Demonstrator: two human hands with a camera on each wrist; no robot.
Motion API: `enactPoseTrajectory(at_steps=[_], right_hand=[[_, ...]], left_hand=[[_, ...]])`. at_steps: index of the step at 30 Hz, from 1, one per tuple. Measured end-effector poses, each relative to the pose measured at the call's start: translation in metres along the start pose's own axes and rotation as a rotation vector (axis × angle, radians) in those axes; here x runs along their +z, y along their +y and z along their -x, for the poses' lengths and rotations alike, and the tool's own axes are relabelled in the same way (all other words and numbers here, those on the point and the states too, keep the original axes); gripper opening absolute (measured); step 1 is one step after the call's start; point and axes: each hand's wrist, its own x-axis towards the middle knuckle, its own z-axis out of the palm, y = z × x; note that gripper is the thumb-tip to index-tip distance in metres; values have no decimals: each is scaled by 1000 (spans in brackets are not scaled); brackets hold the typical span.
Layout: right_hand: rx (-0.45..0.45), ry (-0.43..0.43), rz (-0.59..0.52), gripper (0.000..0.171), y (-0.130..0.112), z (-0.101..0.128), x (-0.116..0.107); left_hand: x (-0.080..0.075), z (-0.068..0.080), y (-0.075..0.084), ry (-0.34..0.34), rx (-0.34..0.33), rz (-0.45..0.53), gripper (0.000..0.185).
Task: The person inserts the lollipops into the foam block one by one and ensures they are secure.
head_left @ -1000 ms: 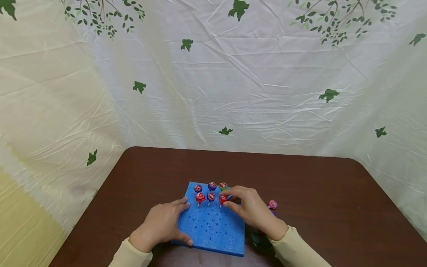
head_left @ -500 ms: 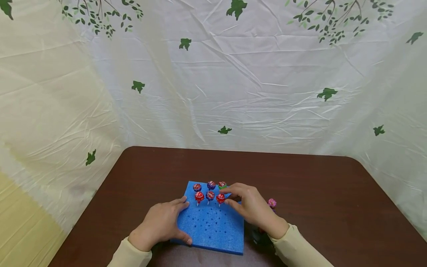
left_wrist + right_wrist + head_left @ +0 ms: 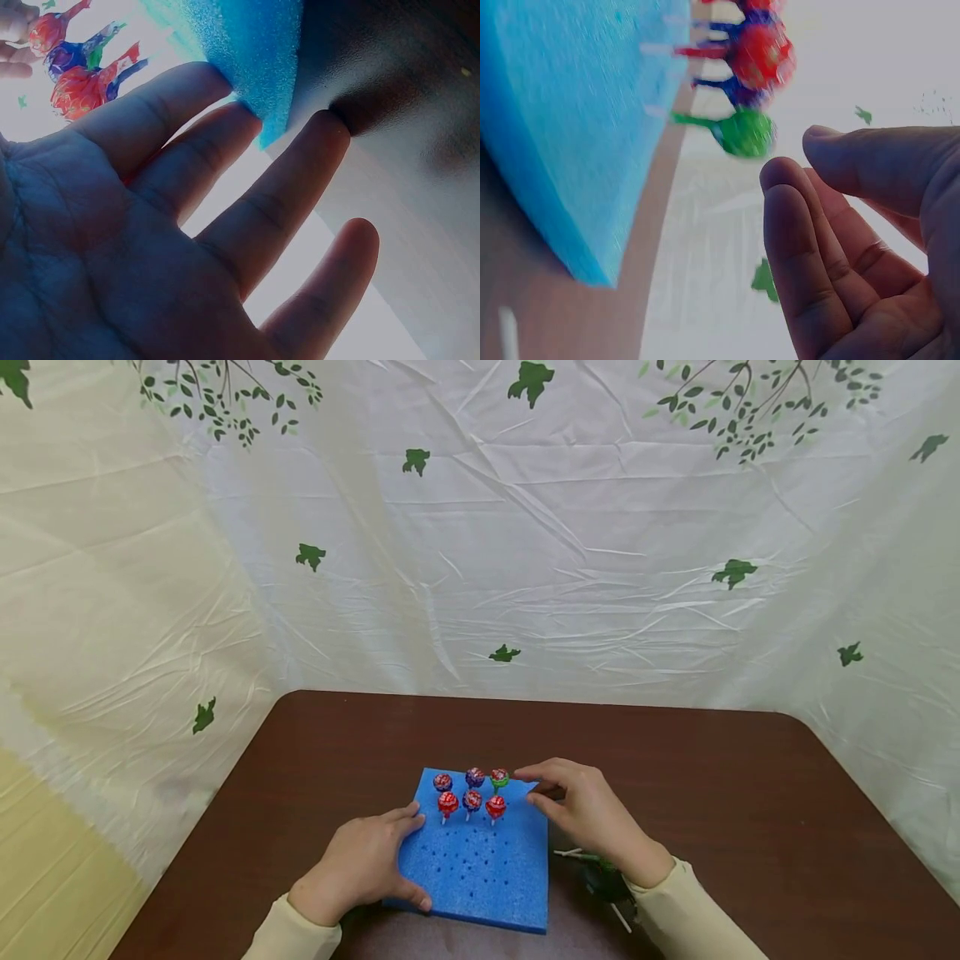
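Wrist views show both hands' fingers loose, empty (left hand (image 3: 360, 864) steadying foam block (image 3: 480, 868)).

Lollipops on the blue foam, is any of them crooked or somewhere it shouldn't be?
The six lollipops in the blue foam stand upright in two tidy rows. The odd ones lie loose on the table beside the foam, under the right wrist: a green lollipop and bare sticks.

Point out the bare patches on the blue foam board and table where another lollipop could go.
The blue foam board is bare in its near rows of holes, between the left hand and the right hand. The brown table is bare along its far side and right. It is crowded at the six standing lollipops and the loose lollipops by the right wrist.
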Motion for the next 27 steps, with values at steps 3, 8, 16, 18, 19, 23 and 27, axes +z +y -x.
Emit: enactPoseTrajectory(at_steps=[3, 8, 16, 18, 19, 23, 27], right_hand=[[23, 26, 2, 39, 8, 2, -11], [79, 79, 44, 39, 27, 13, -31], [181, 95, 107, 37, 51, 39, -51], [190, 98, 115, 37, 56, 44, -54], [194, 103, 117, 37, 58, 45, -56], [200, 123, 122, 37, 65, 49, -61], [202, 105, 107, 35, 69, 50, -65]], left_hand=[[0, 0, 1, -1, 4, 0, 107], [-1, 0, 1, -1, 7, 2, 107], [1, 3, -1, -8, -9, 23, 111], [3, 5, -2, -1, -7, 29, 111], [3, 5, -3, 4, -5, 32, 111], [5, 7, -5, 18, 7, 48, 111], [7, 10, -6, 10, 7, 80, 110]])
